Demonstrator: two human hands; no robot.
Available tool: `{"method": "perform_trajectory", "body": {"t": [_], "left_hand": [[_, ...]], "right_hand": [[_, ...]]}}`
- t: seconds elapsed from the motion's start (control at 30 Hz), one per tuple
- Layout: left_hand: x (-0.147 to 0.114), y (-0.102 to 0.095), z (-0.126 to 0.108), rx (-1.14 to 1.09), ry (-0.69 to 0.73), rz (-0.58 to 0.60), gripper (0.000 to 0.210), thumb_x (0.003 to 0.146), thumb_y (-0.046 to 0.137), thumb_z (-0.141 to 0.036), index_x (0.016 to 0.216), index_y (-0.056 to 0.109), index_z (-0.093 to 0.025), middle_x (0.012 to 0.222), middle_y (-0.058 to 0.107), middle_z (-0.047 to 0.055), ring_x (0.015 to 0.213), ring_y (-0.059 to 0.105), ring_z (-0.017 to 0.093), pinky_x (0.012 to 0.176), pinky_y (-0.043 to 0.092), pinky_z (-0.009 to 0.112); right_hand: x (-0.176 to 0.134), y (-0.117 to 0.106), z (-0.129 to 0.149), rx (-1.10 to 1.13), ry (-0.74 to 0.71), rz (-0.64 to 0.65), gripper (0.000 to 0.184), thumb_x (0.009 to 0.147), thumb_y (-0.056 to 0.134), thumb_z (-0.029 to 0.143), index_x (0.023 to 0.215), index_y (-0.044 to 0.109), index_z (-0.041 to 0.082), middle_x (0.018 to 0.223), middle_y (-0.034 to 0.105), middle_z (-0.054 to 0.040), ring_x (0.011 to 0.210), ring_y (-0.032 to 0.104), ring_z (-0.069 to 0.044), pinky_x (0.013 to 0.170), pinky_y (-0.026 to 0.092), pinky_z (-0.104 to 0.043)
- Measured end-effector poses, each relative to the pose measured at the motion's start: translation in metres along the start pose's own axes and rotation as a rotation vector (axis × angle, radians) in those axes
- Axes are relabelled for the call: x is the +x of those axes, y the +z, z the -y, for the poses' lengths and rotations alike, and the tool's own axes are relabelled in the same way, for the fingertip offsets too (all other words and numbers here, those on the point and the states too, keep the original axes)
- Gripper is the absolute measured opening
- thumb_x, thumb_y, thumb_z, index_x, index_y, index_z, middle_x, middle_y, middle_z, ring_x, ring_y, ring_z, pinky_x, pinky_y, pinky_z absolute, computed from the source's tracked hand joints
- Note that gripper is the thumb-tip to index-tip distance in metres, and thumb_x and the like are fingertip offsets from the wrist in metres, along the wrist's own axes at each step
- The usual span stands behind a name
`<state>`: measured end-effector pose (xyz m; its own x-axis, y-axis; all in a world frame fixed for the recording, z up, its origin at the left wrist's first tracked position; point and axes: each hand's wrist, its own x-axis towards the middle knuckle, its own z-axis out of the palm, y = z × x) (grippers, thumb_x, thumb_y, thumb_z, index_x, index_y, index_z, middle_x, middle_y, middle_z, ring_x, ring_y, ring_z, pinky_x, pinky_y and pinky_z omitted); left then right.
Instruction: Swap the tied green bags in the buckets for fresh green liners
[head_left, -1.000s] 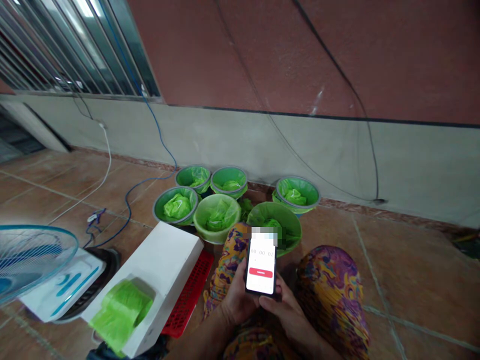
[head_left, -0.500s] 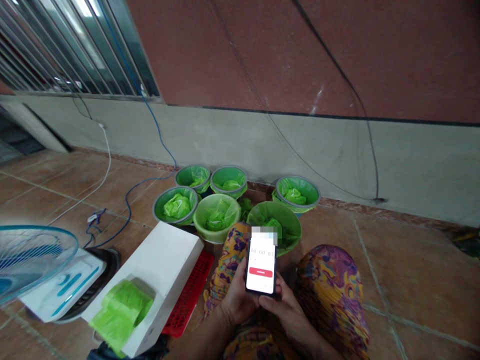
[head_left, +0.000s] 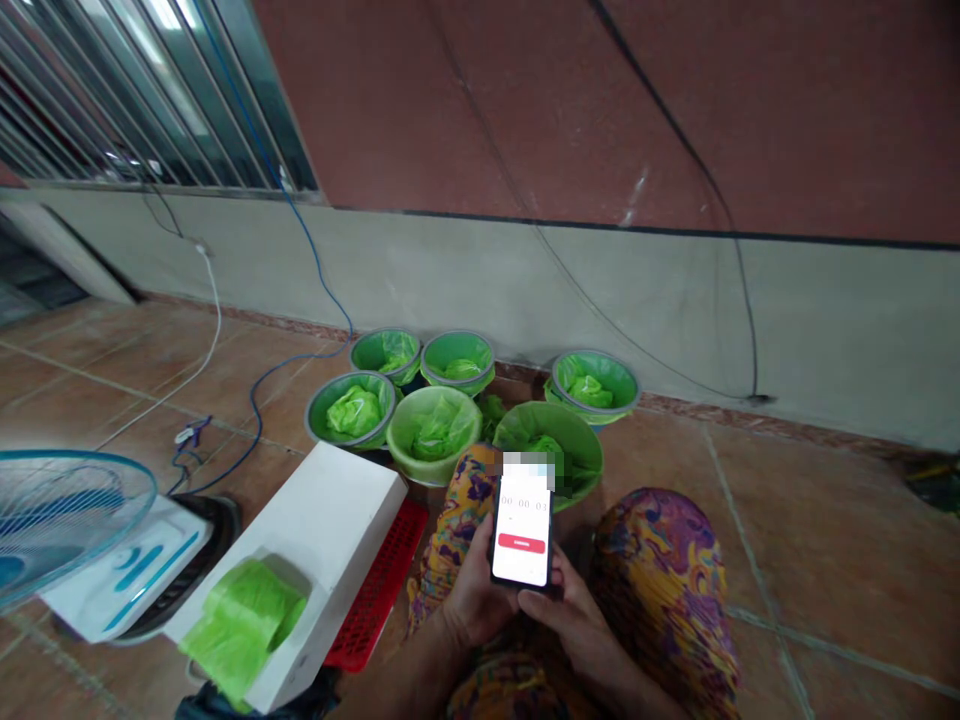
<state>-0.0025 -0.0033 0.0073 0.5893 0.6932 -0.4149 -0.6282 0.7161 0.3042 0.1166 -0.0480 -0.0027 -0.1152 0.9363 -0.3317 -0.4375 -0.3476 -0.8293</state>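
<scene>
Between my knees, a smartphone (head_left: 523,570) with a lit white screen shows a timer reading and a red button. My left hand (head_left: 478,590) is closed along its left edge, and my right hand (head_left: 566,605) grips the lower right corner. Just beyond the phone stands a light green bucket (head_left: 589,450) with green plastic bags inside. To its left is another light green bucket (head_left: 401,440), and several grey-rimmed buckets (head_left: 313,418) lined with green bags stand around them near the wall.
At left, a white box (head_left: 330,510) carries a roll of green bags (head_left: 251,610). A red plastic basket (head_left: 375,590) lies beside it. A blue-rimmed fan (head_left: 71,500) is at far left. Blue cable (head_left: 259,390) crosses the tiled floor toward the wall (head_left: 660,300).
</scene>
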Motion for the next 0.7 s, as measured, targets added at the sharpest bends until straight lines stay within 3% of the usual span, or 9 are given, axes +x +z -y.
{"method": "perform_trajectory", "body": {"t": [0.47, 0.7], "left_hand": [[0.002, -0.006, 0.0, -0.038, -0.013, 0.042, 0.063, 0.091, 0.04, -0.063, 0.11, 0.068, -0.01, 0.091, 0.074, 0.014, 0.086, 0.069, 0.026, 0.085, 0.051, 0.037], [-0.013, 0.0, -0.011, -0.059, 0.065, 0.09, 0.069, 0.092, 0.033, -0.065, 0.113, 0.067, -0.009, 0.093, 0.075, 0.015, 0.08, 0.07, 0.025, 0.074, 0.053, 0.035]], "right_hand": [[-0.001, 0.003, 0.007, -0.031, -0.021, 0.001, 0.07, 0.064, 0.083, 0.038, 0.126, 0.052, 0.024, 0.123, 0.066, -0.01, 0.117, 0.059, -0.03, 0.103, 0.044, -0.05], [0.0, 0.021, 0.019, -0.1, -0.002, 0.01, 0.083, 0.063, 0.083, 0.044, 0.135, 0.044, 0.027, 0.127, 0.064, -0.0091, 0.118, 0.059, -0.029, 0.1, 0.049, -0.045]]}}
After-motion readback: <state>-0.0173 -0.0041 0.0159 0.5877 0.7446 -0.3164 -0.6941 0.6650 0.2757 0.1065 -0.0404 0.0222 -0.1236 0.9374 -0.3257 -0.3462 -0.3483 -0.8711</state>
